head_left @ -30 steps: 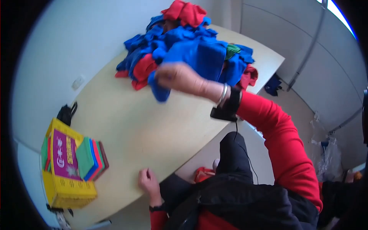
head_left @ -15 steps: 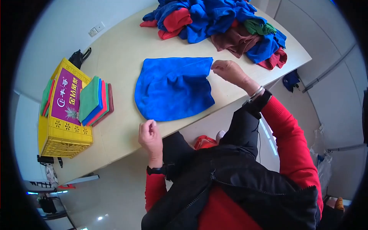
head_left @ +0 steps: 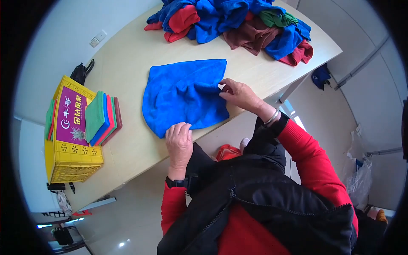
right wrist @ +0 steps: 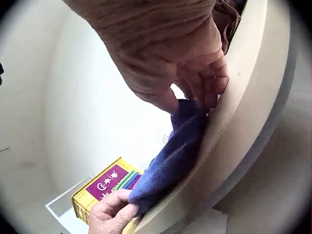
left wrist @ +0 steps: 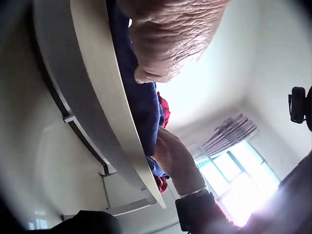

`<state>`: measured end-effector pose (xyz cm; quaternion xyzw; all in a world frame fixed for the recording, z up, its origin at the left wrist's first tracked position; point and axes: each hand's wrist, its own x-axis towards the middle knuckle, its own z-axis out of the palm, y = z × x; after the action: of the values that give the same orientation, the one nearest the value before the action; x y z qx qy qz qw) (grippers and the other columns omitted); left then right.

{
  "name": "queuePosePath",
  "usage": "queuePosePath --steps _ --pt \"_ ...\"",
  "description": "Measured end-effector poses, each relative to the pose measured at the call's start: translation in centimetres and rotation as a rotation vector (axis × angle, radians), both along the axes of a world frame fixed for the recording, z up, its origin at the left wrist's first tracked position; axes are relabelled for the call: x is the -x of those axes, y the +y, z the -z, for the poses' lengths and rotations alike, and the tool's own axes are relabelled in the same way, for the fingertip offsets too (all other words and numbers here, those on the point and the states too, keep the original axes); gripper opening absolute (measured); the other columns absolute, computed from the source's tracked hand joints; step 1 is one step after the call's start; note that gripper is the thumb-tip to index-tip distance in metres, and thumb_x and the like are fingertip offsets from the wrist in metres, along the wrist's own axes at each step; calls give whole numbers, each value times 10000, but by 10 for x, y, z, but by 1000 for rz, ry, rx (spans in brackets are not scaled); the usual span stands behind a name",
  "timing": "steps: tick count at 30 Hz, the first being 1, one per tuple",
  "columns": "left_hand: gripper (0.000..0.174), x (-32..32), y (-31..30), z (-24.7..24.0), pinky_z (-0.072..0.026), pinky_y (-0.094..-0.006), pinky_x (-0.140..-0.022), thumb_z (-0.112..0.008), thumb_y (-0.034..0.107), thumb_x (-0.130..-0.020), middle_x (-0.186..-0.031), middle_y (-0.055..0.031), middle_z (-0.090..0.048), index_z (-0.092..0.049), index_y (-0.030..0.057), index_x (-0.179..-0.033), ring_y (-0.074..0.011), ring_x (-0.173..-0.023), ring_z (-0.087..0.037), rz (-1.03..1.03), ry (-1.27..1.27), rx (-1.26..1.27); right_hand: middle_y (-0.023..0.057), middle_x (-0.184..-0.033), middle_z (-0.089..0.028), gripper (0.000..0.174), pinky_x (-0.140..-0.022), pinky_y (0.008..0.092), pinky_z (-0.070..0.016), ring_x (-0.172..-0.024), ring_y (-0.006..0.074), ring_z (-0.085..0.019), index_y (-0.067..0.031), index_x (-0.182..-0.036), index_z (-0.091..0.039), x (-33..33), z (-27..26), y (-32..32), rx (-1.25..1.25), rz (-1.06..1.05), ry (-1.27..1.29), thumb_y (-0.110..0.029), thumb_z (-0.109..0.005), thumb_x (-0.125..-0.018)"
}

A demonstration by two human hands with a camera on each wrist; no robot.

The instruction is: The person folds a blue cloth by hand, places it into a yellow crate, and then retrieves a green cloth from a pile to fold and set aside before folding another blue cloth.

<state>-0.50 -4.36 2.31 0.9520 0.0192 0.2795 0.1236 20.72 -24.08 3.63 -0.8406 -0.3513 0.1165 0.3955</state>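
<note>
Right fingers (right wrist: 218, 80) curled, pinching blue cloth (head_left: 182, 95) edge.

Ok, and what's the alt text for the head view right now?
A person's left hand and right hand pinch a blue cloth spread, slightly rumpled, near the edge of a pale table. Beyond it lies a heap of blue, red, brown and green cloths, and folded cloths stand by a yellow crate.

pale table (head_left: 123, 85) under blue cloth (head_left: 182, 91), cloth heap (head_left: 208, 21), yellow box (head_left: 78, 159), black object (head_left: 79, 74)
</note>
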Motion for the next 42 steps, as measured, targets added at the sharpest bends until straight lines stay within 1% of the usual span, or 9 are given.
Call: queuePosePath --steps 10,13,18,22,26,29,34,37,42 --pt "127 0 0 6 -504 -419 -816 -640 15 -871 -971 -146 -660 -634 16 -997 -345 -930 -629 37 -34 192 179 -1161 -658 584 -952 406 -535 -1017 308 -670 -91 -1466 -449 39 -14 -35 -93 54 237 -195 -681 -939" --pt "106 1 2 8 -502 -416 -819 -634 29 -894 -973 -149 -655 -633 20 -1000 -350 -940 -625 15 -57 241 182 -1119 -658 612 -956 414 -517 -1026 334 -651 -106 -1431 -478 61 -10 -42 -114 -210 -605 -149 -730 -875" --pt "104 -15 4 2 -505 -421 -784 -644 39 -893 -949 -142 -653 -629 37 -995 -340 -901 -627 -6 -93 192 160 -1107 -668 546 -944 420 -506 -1008 349 -647 -95 -1332 -552 83 3 -19 -140 -180 -705 -114 -753 -825" --pt "91 -25 17 -1 -508 -423 -734 -608 98 -967 -931 -166 -650 -628 19 -1007 -359 -841 -639 -8 -157 147 138 -1070 -673 384 -909 380 -514 -1002 324 -654 -60 -1202 -616 61 14 1 -175 -104 -569 -108 -734 -840" --pt "130 -38 27 0 -504 -424 -666 -599 148 -993 -868 -167 -653 -628 22 -1006 -367 -761 -640 26 -175 161 88 -1049 -681 286 -832 337 -520 -957 269 -653 -54 -1151 -652 41 11 3 -260 -20 -116 -166 -691 -891" --pt "148 -45 40 -2 -497 -400 -632 -594 164 -999 -805 -161 -641 -631 21 -982 -336 -695 -627 30 -5 270 78 -1031 -680 296 -794 324 -529 -888 196 -636 -56 -1191 -651 15 11 5 -328 -16 469 -203 -666 -935" --pt "168 -59 56 -10 -484 -363 -619 -595 166 -1000 -751 -147 -605 -635 10 -953 -253 -650 -595 58 69 347 71 -1046 -672 348 -802 317 -535 -867 143 -607 -60 -1242 -639 15 -11 4 -342 36 556 -245 -676 -950" --pt "174 -62 63 -6 -472 -338 -616 -598 163 -998 -742 -124 -579 -639 2 -949 -180 -644 -549 71 103 431 26 -1041 -633 315 -871 280 -502 -910 106 -582 -53 -1226 -629 33 -4 -2 -419 6 209 -196 -694 -952" --pt "179 -60 63 -4 -469 -330 -620 -601 168 -998 -740 -113 -572 -640 -1 -957 -159 -654 -540 108 53 435 25 -1058 -630 348 -838 261 -512 -901 102 -579 -61 -1249 -605 50 10 -8 -433 242 128 -165 -714 -935"
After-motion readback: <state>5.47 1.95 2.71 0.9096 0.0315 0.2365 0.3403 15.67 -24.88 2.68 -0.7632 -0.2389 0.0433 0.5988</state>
